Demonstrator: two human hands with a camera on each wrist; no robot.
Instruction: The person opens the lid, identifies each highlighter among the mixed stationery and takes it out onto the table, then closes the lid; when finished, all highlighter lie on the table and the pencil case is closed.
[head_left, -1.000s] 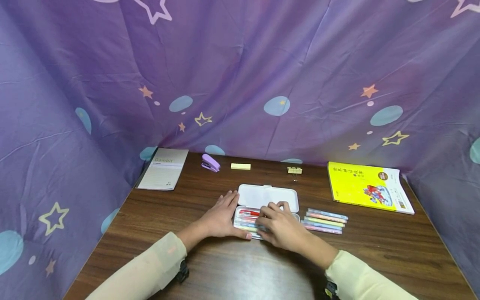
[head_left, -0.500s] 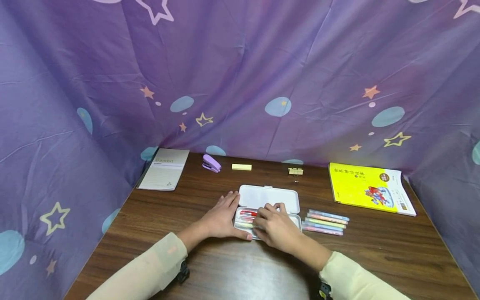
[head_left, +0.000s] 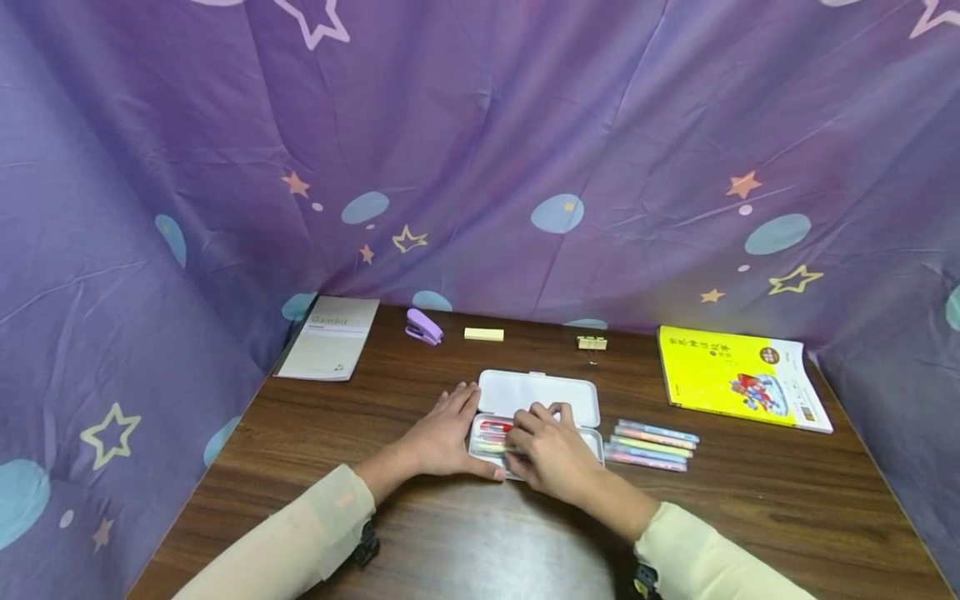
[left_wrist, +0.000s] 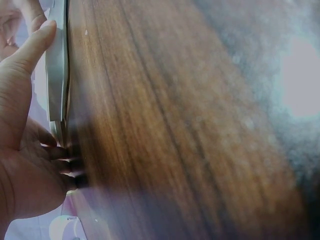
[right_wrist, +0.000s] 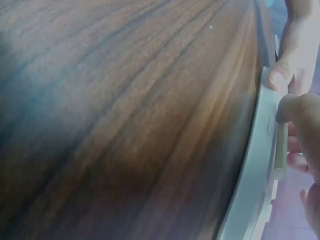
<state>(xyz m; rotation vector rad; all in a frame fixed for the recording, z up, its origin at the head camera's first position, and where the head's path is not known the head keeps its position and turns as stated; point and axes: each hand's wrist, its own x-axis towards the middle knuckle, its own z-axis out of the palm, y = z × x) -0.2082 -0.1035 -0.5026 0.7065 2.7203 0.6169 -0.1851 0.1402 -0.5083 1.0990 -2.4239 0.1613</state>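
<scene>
A white pencil case point(head_left: 536, 396) lies with its lid back, and a red pen point(head_left: 495, 426) and several other pens sit in its left part. My left hand point(head_left: 446, 433) rests against its left end, fingers extended beside the lid and thumb straight along the front wall. Over the tray, my right hand point(head_left: 555, 454) pinches a pale yellowish pen point(right_wrist: 280, 150) between thumb and fingers, seen in the right wrist view; in the head view the hand mostly hides it. Several pastel pens point(head_left: 652, 444) lie side by side just right of the case.
Along the back of the brown table point(head_left: 510, 542) are a notebook point(head_left: 327, 339), a purple stapler point(head_left: 423, 327), a yellow sticky-note pad point(head_left: 483, 334) and binder clips point(head_left: 592, 342). A yellow book point(head_left: 738, 379) lies at the right. A purple curtain point(head_left: 450, 125) surrounds the table.
My right hand has shifted slightly left over the tray, its fingers lower among the pens. My left hand stays at the case's left end.
</scene>
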